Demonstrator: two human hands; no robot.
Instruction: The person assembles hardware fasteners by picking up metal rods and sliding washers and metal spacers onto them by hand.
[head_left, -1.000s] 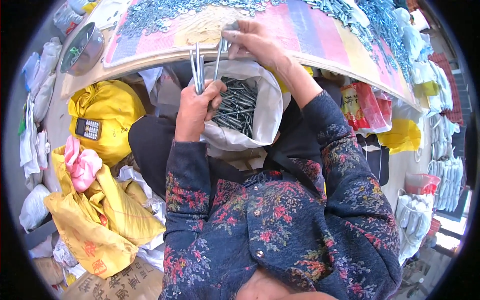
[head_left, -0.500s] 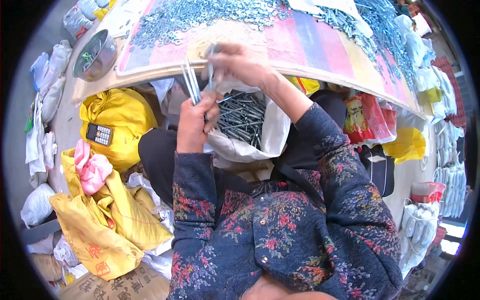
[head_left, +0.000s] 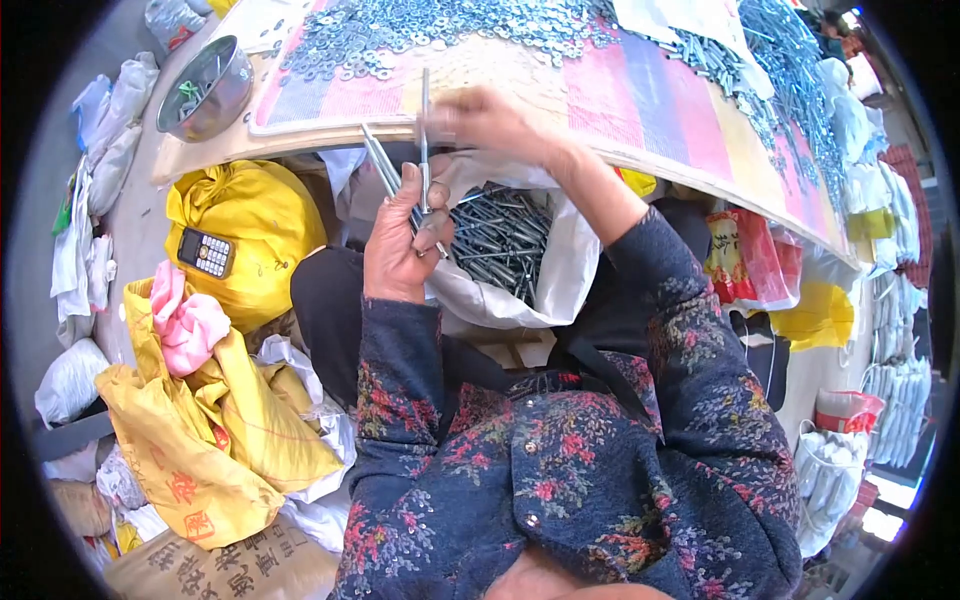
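Left hand: one, center of the frame, closed about a small bundle of metal rods tilted toward the upper left, with one upright rod rising beside them from the same fingers.

Right hand: one, upper center, motion-blurred, next to the upright rod; from my remote view I could not tell whether it pinched that rod or stood apart.

White bag: one, mouth open, just right of the left hand, holding a heap of loose metal pieces.

Counter: wooden, across the top of the frame, bearing a striped cloth, many washers and, upper left, a metal bowl.

Yellow sack: one, left of center, a keypad phone resting on it.

Step, as I judged it: working on the upright rod while the left hand bore the bundle. The next move, I judged, called for a steady left grip and a clean right-hand pinch, well aligned with that rod.
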